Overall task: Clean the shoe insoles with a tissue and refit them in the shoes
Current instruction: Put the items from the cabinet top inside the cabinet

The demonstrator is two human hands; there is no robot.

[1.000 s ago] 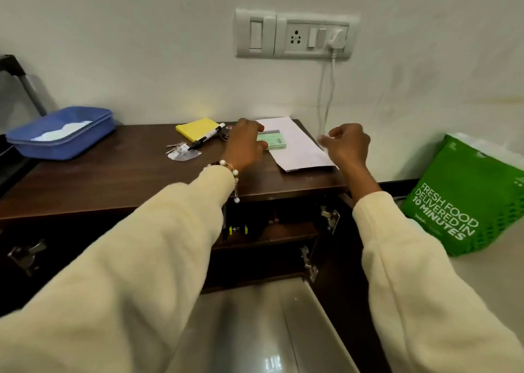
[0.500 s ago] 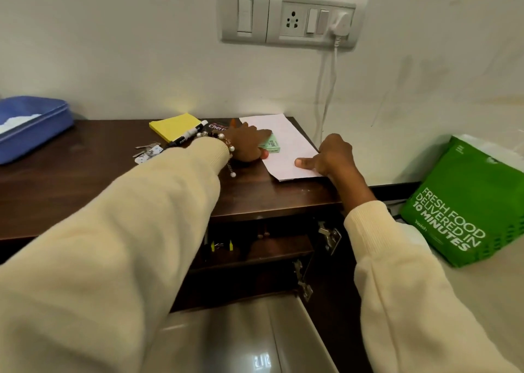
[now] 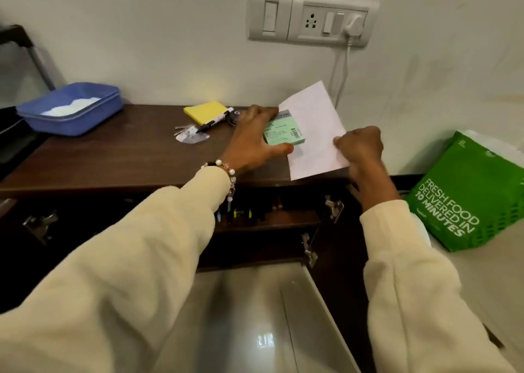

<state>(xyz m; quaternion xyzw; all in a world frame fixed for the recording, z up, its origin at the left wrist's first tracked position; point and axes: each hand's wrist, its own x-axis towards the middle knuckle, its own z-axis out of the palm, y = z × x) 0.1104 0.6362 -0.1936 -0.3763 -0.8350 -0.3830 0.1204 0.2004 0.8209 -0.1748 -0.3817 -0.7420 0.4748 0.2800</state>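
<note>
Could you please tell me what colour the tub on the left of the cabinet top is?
The tub is blue, seen in the head view.

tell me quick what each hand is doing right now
Left hand: fingers and thumb pinch the green card pack on the cabinet top.
Right hand: holds the white paper sheet by its right edge, lifting it.

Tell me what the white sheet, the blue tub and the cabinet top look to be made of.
White sheet: thin paper, matte; it bends where lifted. Blue tub: moulded plastic, probably, with a smooth rolled rim. Cabinet top: dark wood or wood-look laminate, faint grain, slight sheen.
</note>
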